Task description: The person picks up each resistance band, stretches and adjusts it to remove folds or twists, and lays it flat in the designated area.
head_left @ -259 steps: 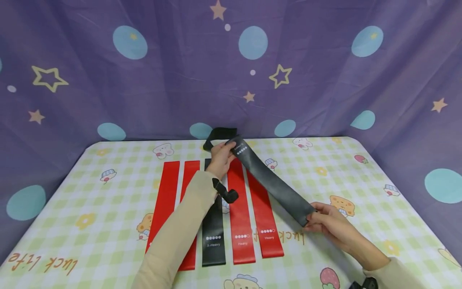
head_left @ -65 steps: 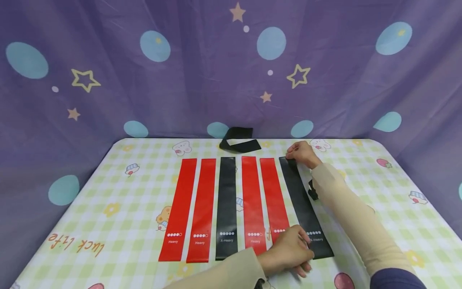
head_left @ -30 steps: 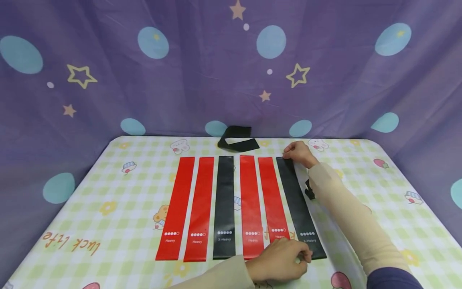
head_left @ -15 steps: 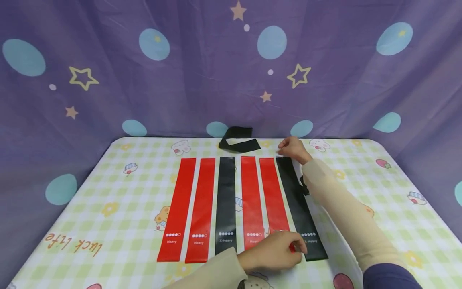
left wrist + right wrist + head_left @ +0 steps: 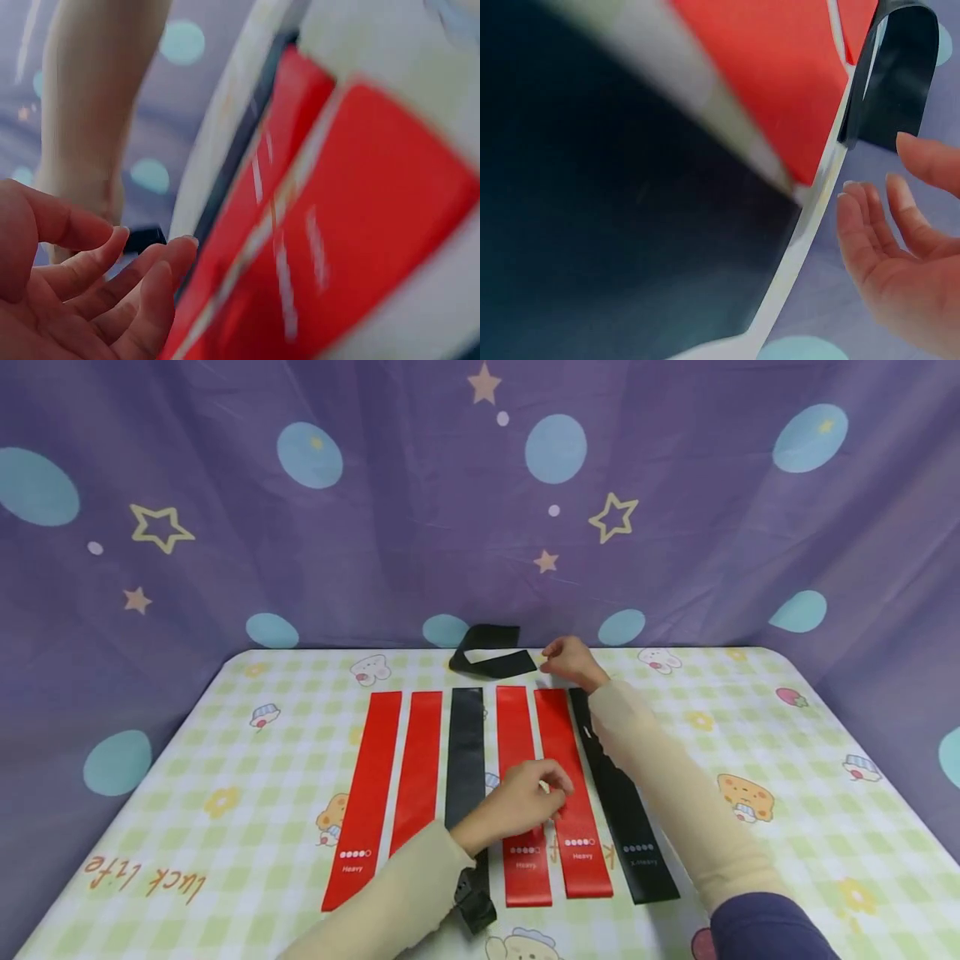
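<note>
Flat resistance bands lie side by side on the table: several red ones marked Heavy, such as the leftmost red band (image 5: 366, 785), plus a black X-Heavy band (image 5: 467, 743) among them and another black X-Heavy band (image 5: 633, 827) at the right end. A curled black band (image 5: 510, 666) sits behind the row. My right hand (image 5: 573, 662) is just right of the curled band, apart from it, with relaxed fingers and nothing held. Above the red bands hovers my left hand (image 5: 517, 806), loosely curled and holding nothing. My right forearm hides part of the rightmost black band.
The table (image 5: 187, 743) wears a checked, cartoon-printed cover. Directly behind its far edge hangs a purple curtain (image 5: 420, 527) with stars and dots. A black wrist strap (image 5: 474, 906) is on my left wrist.
Earlier both hands stretched out a black band; it now lies flat at the row's right end. My right hand has left its far end, moving left toward the curled band. My left hand rose up-left.
</note>
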### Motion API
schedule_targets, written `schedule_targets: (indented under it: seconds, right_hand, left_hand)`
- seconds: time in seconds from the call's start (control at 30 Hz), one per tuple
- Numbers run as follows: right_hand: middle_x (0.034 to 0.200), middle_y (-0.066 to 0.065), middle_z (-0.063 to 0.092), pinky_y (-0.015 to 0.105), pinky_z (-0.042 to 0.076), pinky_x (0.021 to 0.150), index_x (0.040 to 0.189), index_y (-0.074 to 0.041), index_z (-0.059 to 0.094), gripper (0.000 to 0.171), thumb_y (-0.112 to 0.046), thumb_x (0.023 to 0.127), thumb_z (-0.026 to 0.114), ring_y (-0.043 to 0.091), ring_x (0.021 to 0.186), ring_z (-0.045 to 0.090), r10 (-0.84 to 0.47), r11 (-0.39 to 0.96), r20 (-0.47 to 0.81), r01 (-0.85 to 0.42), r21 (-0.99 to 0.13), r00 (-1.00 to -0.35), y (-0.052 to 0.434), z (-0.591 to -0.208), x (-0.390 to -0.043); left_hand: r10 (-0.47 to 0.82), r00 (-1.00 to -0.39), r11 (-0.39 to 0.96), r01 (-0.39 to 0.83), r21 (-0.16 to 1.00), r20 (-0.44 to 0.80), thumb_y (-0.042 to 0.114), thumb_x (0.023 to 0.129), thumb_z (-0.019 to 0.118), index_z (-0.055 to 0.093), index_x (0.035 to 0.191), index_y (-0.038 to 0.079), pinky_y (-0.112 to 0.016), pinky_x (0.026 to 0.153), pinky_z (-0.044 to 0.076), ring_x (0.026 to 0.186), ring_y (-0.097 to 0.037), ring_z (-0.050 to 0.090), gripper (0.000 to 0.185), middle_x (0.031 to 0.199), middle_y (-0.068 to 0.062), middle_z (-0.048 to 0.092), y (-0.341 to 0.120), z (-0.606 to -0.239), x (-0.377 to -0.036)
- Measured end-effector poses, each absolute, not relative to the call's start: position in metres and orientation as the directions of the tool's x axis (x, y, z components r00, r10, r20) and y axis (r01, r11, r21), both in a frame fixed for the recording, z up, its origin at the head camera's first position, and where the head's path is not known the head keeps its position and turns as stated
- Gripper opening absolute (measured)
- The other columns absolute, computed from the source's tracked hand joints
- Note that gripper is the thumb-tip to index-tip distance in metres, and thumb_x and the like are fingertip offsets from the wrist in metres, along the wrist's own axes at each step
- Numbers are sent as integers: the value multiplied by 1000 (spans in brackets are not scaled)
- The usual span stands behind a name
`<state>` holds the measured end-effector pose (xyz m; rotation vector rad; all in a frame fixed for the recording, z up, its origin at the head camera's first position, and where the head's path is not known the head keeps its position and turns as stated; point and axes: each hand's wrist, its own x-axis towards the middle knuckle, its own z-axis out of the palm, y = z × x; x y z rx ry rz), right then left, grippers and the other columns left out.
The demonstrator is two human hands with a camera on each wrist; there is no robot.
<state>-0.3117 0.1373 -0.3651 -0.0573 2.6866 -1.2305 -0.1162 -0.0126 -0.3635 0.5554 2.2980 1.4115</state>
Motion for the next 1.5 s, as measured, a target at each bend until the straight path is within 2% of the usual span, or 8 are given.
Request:
schedule_targets:
  seconds: [0.3,0.43,0.6,0.77,0.93,1.13,1.23,1.5]
  right_hand:
    - [116,19,54,34,46,87,122,6,49,40,-12,88,59,27,97,53,-31,580,-226,167,-797,-974,125,-369,-319]
    - [75,5,49,26,37,59,81,-2,52,11,-10,84,59,17,65,43,11,593,-213,178,-786,-977,118,-373,-320]
    - [51,-4,28,26,24,47,54,-13,34,35,-5,79,57,13,48,26,34,613,-178,161,-773,-983,106,-371,-318]
    - [69,2,47,25,38,57,77,-3,53,10,-9,81,60,18,65,46,85,580,-246,249,-776,-966,99,-370,-315]
    - [80,6,49,25,46,59,115,5,50,36,-10,85,61,17,68,51,90,411,-387,388,-825,-918,90,-371,-319]
    - [65,2,46,22,48,50,86,-2,54,9,-5,84,63,10,49,48,95,340,-412,419,-842,-906,83,-376,-324]
    - [65,2,44,22,53,56,75,-5,48,16,1,83,60,9,48,52,54,290,-361,361,-886,-931,80,-374,-322]
    - [102,14,50,36,54,87,119,10,52,32,10,87,48,20,83,57,-92,56,-277,272,-961,-957,71,-356,-313]
  left_hand:
    - [355,-928,451,62,890,-115,9,92,57,62,98,2,-24,50,49,61,-23,64,11,82,-18,67,-38,-374,-161]
    - [285,-948,445,-3,896,-144,9,92,57,62,98,1,-25,53,50,64,-23,66,11,83,-17,65,-45,-376,-176]
    - [227,-954,448,-78,891,-198,11,92,56,62,99,3,-24,53,50,64,-20,66,12,86,-16,65,-48,-375,-194]
    - [193,-959,423,-110,900,-208,11,92,55,60,100,2,-25,51,50,65,-23,67,13,89,-19,65,-48,-372,-209]
    - [120,-967,408,-158,899,-224,10,91,54,58,107,0,-23,52,51,61,-18,64,19,91,-17,65,-54,-376,-222]
    - [75,-966,402,-198,894,-248,10,91,52,57,109,1,-23,53,52,61,-14,61,20,90,-13,63,-62,-381,-228]
    - [63,-972,401,-182,898,-225,9,91,53,57,107,1,-23,53,51,62,-15,62,18,87,-13,63,-64,-381,-230]
    - [21,-996,413,-68,908,-84,4,87,49,58,111,-1,-23,51,50,70,-25,64,26,94,-15,64,-64,-380,-239]
